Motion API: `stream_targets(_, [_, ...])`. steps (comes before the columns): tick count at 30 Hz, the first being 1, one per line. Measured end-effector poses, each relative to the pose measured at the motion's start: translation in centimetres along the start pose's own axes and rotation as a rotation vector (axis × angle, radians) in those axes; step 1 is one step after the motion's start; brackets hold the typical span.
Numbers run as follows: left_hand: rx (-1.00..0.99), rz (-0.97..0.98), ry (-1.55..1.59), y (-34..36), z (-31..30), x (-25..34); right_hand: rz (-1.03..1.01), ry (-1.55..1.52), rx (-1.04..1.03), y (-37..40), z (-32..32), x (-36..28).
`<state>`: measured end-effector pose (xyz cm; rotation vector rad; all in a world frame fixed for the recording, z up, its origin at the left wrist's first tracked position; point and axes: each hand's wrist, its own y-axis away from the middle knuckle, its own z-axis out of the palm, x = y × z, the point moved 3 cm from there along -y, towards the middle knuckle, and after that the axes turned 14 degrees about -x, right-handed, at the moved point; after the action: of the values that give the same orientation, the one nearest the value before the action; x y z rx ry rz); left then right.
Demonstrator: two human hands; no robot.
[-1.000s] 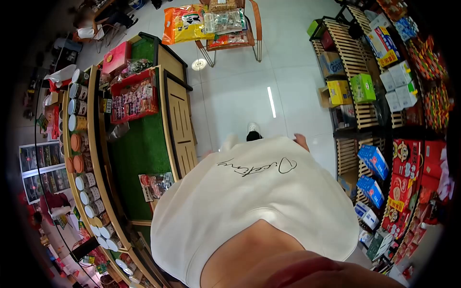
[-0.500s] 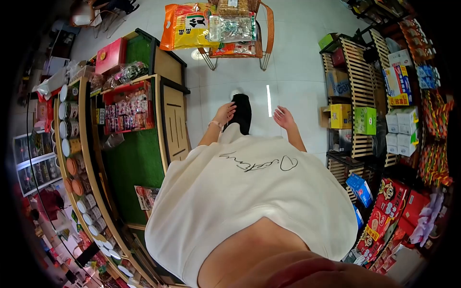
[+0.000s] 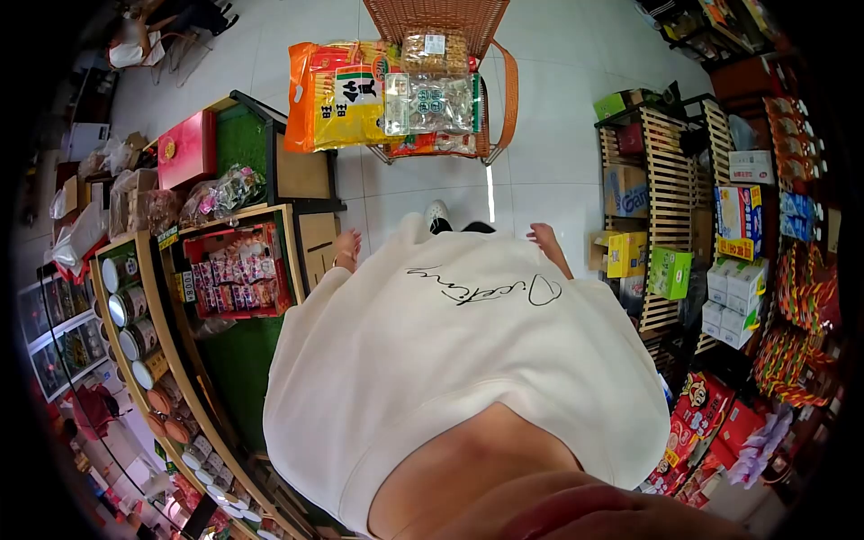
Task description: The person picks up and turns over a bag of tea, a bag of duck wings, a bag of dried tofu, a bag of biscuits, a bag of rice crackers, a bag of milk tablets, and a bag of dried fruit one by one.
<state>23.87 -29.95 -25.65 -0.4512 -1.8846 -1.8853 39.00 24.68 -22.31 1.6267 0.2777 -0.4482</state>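
My left hand (image 3: 348, 245) hangs by my side near the wooden front of the left display stand (image 3: 318, 247). It holds nothing, and its fingers are loosely apart. On the other side my right hand (image 3: 544, 236) is also empty and open, over the tiled floor. Ahead of me stands a brown woven chair (image 3: 506, 99). On its seat lie a large yellow and orange snack bag (image 3: 337, 112), a clear packet with green print (image 3: 430, 103), and a pack of brown snacks (image 3: 434, 52). A red packet (image 3: 434, 144) shows partly beneath them.
A red box (image 3: 187, 148) and a red tray of small packets (image 3: 236, 274) sit on the left stand, beside shelves of jars (image 3: 139, 337). Slatted racks (image 3: 670, 171) with boxed goods line the right. A seated person (image 3: 139, 40) is at the far left.
The chair with its snack bags has come nearer and sits lower in view. My left hand has swung outward to the left and back, and my right hand has drawn back slightly. Both remain empty.
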Motion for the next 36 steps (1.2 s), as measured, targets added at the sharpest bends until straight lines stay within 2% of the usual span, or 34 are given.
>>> stream_targets(3, [-0.090, 0.023, -0.134, -1.8, 4.6, 4.2, -0.082, -0.024, -0.050, -4.5, 2.2, -3.8])
stream_targets(6, [-0.212, 0.111, -0.247, -2.2, 12.1, 7.8, -0.305, 0.261, -0.069, -8.7, 5.0, -6.9])
stream_targets(9, [-0.355, 0.104, -0.341, -2.8, 18.8, 9.8, -0.264, 0.738, -0.113, -7.2, 6.9, -13.1])
stream_targets(10, [-0.403, 0.135, -0.356, -3.6, 20.8, 10.8, -0.258, 0.790, -0.134, -7.3, 7.2, -15.3])
stream_targets(11, [-0.446, 0.143, -0.372, -4.1, 22.2, 11.1, -0.524, 1.049, -0.255, -17.1, 6.0, -10.9])
stream_targets(13, [-0.484, 0.078, -0.305, -2.8, 23.6, 9.3, -0.238, 0.524, -0.295, -14.0, 5.7, -17.0])
stream_targets(15, [-0.472, -0.004, -0.154, -3.1, 25.0, 11.0, -0.100, 0.409, -0.299, -12.9, 5.5, -22.8])
stream_targets(16, [-0.465, -0.082, -0.160, -3.2, 25.3, 11.9, -0.184, 0.482, -0.313, -13.9, 5.3, -25.2])
stream_targets(19, [-0.310, -0.180, 0.260, -4.6, 25.3, 13.9, -0.492, 0.524, -0.163, -17.5, 4.7, -30.1])
stream_targets(22, [-0.197, -0.237, 0.653, -7.7, 25.4, 15.5, -0.492, 0.586, -0.134, -20.3, 4.2, -34.3])
stream_targets(25, [-0.104, -0.324, 0.683, -9.5, 27.3, 17.0, -0.500, 0.747, -0.029, -17.3, 4.3, -40.9])
stream_targets(26, [-0.171, -0.308, 0.756, -11.6, 27.4, 15.5, -0.476, 0.738, -0.104, -16.6, 4.5, -43.0])
stream_targets(29, [-0.059, -0.460, 0.808, -13.4, 30.1, 15.0, -0.586, 0.947, -0.007, -20.8, 4.3, -44.1])
stream_targets(30, [-0.095, -0.489, 0.892, -12.6, 31.3, 15.9, -0.624, 0.968, -0.066, -21.6, 4.5, -44.6])
stream_targets(33, [-0.196, -0.397, 0.775, -16.0, 33.3, 12.9, -0.586, 0.732, -0.172, -25.0, 5.2, -43.6])
stream_targets(34, [-0.228, -0.357, 0.771, -16.3, 34.3, 12.6, -0.735, 0.656, -0.161, -25.7, 5.8, -43.4])
stream_targets(36, [-0.229, -0.240, 0.795, -16.9, 35.5, 12.0, -0.523, 0.733, -0.158, -25.7, 5.8, -43.1])
